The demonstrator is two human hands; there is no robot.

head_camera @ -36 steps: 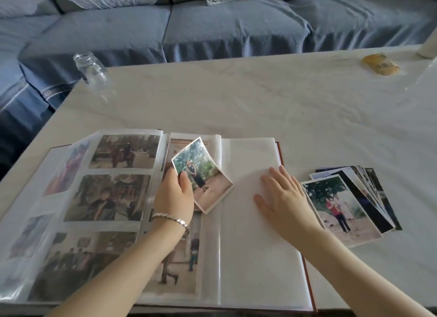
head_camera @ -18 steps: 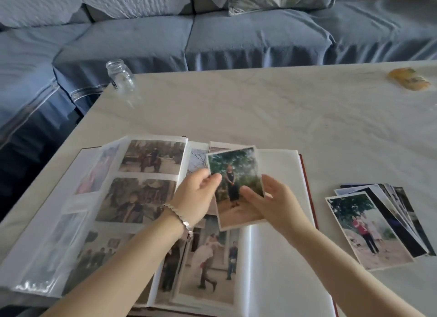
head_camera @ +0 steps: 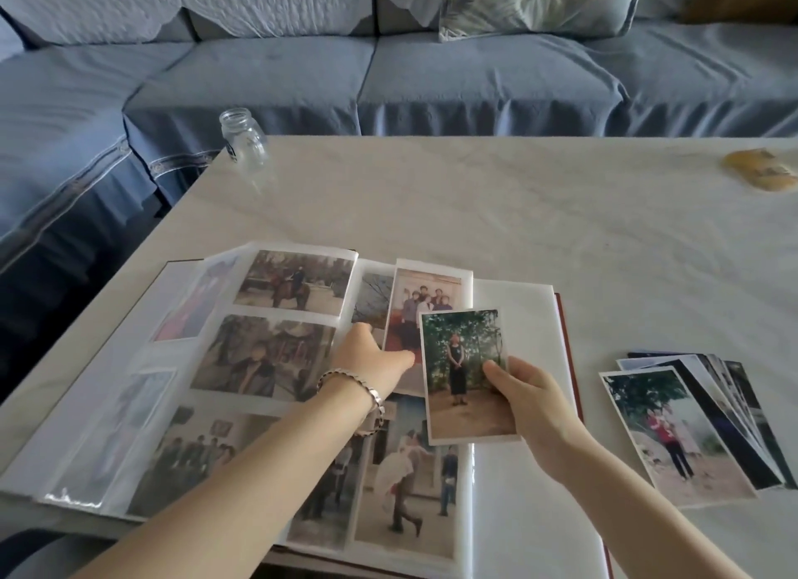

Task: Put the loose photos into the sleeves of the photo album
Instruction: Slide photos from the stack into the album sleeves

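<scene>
The step in hand was the sleeving of a single print. The person's right hand [head_camera: 533, 401] grasped a loose photo [head_camera: 464, 371], a figure in a dark dress under trees, with the thumb on its face and the fingers behind its right edge. It held the print upright and slightly tilted above the open photo album [head_camera: 524, 319], over the seam between a filled leaf and the blank white page [head_camera: 518, 513]. The left hand [head_camera: 371, 358], a bracelet [head_camera: 358, 395] at its wrist, lay spread on the filled leaf with thumb and forefinger straight, gripping nothing that showed. Its thumb pointed toward the group photo [head_camera: 425, 306] already sleeved there. The remaining loose photos [head_camera: 673, 431] sat fanned on the table [head_camera: 475, 198] to the right, well apart from the album, so much of the task seemed left to do.

The next move would likely call for finding an empty sleeve and its open lip. The left hand would probably have to lift or part the plastic there while the right squared the print to the opening and slid it in edge first. Thin film clings and a glossy print bends, so a skewed entry could snag a corner. Which sleeve was meant could not be told from this view
</scene>
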